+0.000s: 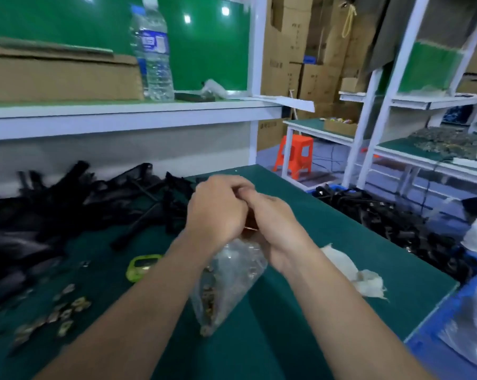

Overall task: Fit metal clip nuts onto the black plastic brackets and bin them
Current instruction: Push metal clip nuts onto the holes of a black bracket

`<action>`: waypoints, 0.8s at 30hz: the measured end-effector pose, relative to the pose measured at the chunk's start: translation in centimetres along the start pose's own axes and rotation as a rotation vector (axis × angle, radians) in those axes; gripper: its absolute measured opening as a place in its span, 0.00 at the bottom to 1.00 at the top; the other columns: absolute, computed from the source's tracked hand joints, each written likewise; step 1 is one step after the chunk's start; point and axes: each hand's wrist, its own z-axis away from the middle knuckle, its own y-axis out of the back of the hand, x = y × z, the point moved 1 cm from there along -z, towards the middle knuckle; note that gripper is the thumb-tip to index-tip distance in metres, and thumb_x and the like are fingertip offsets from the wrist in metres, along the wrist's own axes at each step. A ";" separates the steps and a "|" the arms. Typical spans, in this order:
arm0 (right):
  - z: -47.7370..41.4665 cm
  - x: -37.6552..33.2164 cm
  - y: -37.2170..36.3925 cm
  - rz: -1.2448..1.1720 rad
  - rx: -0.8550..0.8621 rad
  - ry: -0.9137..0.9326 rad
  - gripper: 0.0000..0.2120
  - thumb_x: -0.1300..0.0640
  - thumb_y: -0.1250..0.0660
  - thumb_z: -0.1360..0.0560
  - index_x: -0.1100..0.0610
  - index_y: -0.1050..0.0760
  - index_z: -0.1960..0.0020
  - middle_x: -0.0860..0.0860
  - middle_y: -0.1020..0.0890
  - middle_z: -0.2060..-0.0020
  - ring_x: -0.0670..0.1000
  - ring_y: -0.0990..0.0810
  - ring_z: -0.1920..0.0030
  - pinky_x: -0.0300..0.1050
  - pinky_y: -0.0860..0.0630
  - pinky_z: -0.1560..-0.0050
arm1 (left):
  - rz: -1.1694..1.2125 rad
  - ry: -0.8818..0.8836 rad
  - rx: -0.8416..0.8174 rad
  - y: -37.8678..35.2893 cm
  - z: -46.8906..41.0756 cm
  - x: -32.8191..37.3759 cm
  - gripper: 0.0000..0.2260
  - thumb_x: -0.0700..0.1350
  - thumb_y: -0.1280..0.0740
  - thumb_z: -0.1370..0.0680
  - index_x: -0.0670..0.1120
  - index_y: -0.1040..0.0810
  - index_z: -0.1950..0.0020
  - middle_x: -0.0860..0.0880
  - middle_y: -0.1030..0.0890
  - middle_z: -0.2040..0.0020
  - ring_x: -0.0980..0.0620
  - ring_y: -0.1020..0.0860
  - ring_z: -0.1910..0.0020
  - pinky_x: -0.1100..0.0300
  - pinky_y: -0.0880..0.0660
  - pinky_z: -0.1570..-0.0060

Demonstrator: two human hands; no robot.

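The table mat (300,325) is looking deep teal-green, and the brackets (67,204) heaped on it are showing plain matte black. The loose clip nuts (67,311) are glinting brassy gold, same as the ones showing through the clear bag (232,272). A little gadget (142,266) is glowing lime green with a dark face. The back board (67,20) is shining bright green in a white shelf frame (122,119). The cardboard box (61,75) is looking plain brown, the water bottle (155,50) is wearing a blue label, the stool (296,154) is popping orange, and the bin (429,355) is showing blue.
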 end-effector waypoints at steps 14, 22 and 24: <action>-5.5 8.6 -16.9 0.557 -0.321 -0.050 0.26 0.59 0.30 0.25 0.50 0.28 0.28 0.47 0.22 0.43 0.49 0.23 0.45 0.48 0.25 0.41 | -0.586 0.534 0.456 17.2 7.7 -21.6 0.12 0.64 0.35 0.23 0.60 0.17 0.52 0.60 0.18 0.55 0.51 0.20 0.51 0.56 0.24 0.58; -10.1 11.9 -19.8 0.950 -0.168 -0.056 0.06 0.58 0.30 0.27 0.58 0.24 0.61 0.54 0.18 0.63 0.55 0.21 0.65 0.45 0.24 0.65 | -0.636 0.404 0.050 14.9 10.9 -27.2 0.22 0.60 0.37 0.20 0.53 0.24 0.29 0.54 0.24 0.29 0.52 0.28 0.30 0.54 0.34 0.29; -11.7 12.6 -20.4 0.673 -0.093 -0.222 0.07 0.56 0.27 0.25 0.60 0.22 0.55 0.57 0.16 0.60 0.57 0.18 0.64 0.46 0.19 0.67 | -0.623 0.351 0.090 14.9 10.8 -27.6 0.17 0.58 0.36 0.19 0.54 0.20 0.34 0.55 0.20 0.35 0.52 0.25 0.35 0.55 0.31 0.34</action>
